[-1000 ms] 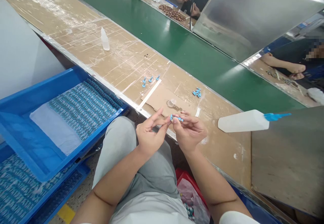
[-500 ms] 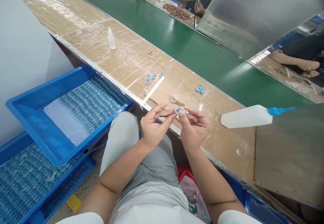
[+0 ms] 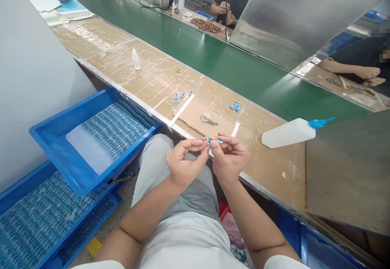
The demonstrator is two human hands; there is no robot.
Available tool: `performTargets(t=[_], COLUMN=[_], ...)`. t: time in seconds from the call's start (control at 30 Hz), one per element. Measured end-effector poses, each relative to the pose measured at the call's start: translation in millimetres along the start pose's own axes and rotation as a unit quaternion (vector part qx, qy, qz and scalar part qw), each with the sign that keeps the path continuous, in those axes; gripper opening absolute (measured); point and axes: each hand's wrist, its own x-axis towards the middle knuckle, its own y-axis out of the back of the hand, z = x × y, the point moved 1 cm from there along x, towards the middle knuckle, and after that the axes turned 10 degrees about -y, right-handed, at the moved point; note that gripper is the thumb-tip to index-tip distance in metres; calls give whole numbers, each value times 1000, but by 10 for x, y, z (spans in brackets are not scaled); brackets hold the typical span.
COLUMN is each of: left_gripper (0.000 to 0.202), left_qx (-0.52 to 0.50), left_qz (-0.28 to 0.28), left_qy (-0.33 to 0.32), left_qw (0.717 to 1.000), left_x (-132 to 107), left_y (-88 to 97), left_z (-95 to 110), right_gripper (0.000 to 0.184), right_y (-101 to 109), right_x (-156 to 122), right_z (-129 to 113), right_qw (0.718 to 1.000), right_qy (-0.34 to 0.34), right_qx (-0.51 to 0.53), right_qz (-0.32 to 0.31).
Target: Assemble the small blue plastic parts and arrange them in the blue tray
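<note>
The small blue piece is between your two hands, just over the near edge of the counter. Your left grip pinches its disc-shaped end between thumb and fingers; your right grip closes on the narrower end, so you have it lying roughly sideways.

Just beyond your grip, a flat sheet of cardboard lies on the counter, bearing a small clear round container. Farther out and to the right of your grip, you have a little pile of blue pieces; out to the left, a few standing blue pieces sit near a white strip. Well to the right of your grip is a large white bottle with a blue nozzle. Far to the left, a small translucent bottle stands upright.

Left of your grip and off the counter, a blue tray holds rows of blue pieces beside a white sheet. Farthest from your grip, across the green belt, two people sit.
</note>
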Motion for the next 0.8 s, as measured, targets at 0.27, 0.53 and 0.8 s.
performTargets(t=[0.27,0.53,0.8], left_gripper=[30,41,30], left_qx=[7,-64,-14], left_qz=[-14,18,27], left_qy=[-2,40,38], left_qw=[1000,997,999], left_x=[7,37,100], left_y=[2,189,350], left_z=[1,-96,-131], right_gripper=[21,29,29], right_y=[-1,-159,-282], right_x=[-24,-49,1], right_z=[-8,-48,-21], right_qw=[998,989,977], right_qy=[-60,-128,-167], right_qx=[21,52,28], right_qz=[0,-55,-128])
